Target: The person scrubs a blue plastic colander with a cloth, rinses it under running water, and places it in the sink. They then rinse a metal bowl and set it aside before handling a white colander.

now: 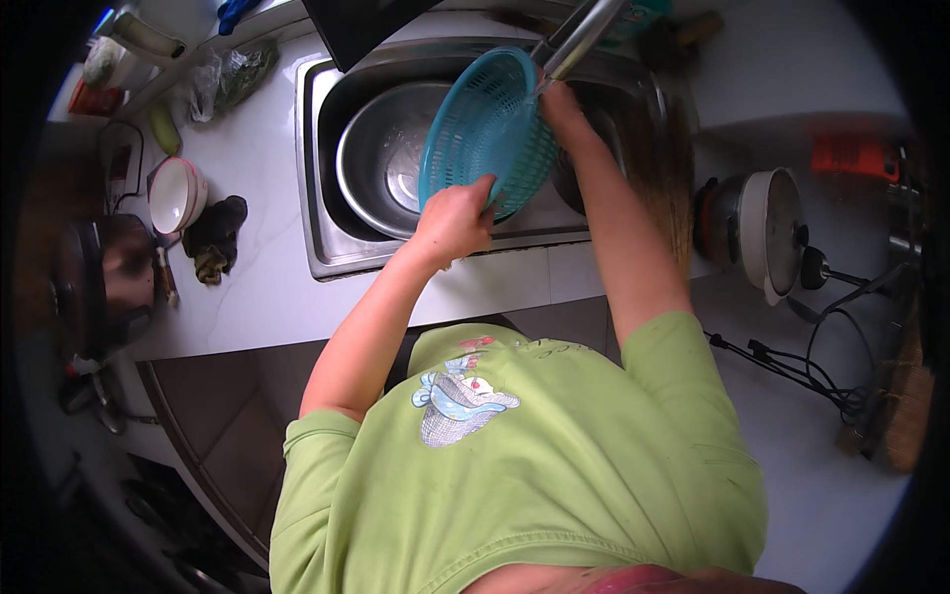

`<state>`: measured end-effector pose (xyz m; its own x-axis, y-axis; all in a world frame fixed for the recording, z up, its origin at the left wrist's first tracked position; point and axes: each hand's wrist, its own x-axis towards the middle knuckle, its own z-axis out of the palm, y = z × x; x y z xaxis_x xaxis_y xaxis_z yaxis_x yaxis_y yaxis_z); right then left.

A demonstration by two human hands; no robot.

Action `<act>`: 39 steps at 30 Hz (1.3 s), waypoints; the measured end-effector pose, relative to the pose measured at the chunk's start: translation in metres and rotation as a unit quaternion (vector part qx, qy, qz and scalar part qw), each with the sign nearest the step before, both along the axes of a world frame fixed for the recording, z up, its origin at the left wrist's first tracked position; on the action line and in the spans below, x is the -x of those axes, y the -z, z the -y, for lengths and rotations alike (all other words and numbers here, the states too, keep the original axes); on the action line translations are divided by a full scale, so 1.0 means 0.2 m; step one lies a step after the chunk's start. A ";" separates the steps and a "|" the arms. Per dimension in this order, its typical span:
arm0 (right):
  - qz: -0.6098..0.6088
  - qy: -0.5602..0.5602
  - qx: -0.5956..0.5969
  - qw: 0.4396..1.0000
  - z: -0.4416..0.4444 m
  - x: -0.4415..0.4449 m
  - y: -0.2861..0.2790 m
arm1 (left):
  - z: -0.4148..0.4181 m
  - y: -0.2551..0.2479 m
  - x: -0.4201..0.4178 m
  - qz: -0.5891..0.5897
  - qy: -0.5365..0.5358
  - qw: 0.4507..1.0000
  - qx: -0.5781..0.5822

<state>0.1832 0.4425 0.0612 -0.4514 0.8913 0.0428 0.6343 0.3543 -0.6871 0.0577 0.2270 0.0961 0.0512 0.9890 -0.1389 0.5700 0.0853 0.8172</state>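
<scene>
A turquoise plastic colander is tilted on its side over the sink, its open mouth facing left. My left hand grips its near rim, thumb on the inside. At the far right side, my right hand holds the colander by its edge; the fingers are partly hidden behind it and the faucet. Water runs from the metal faucet onto the colander's right rim. Beneath and to the left, a stainless steel basin rests in the left bowl of the steel sink.
Left on the counter are a bagged green vegetable, stacked white bowls, a dark cloth and a brown appliance. At right stand a straw broom, a lidded pot and tangled black cables.
</scene>
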 end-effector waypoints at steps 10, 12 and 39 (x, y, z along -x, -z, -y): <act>-0.385 0.152 0.418 0.809 0.40 -0.03 -0.21 | 0.24 0.24 0.07 -0.217 -0.010 0.968 -0.126; -0.325 0.142 0.336 0.873 0.46 -0.05 -0.17 | 0.26 0.22 0.04 -0.237 0.011 0.961 -0.142; -0.407 0.168 0.198 0.876 0.70 -0.10 -0.29 | 0.10 0.38 -0.03 0.672 -0.362 0.620 0.179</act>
<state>0.2024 0.3025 0.1187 -0.1251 0.9855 -0.1142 -0.1010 -0.1272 -0.9867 0.0639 0.2069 0.0200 -0.0810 0.7375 -0.6704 -0.8999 0.2351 0.3673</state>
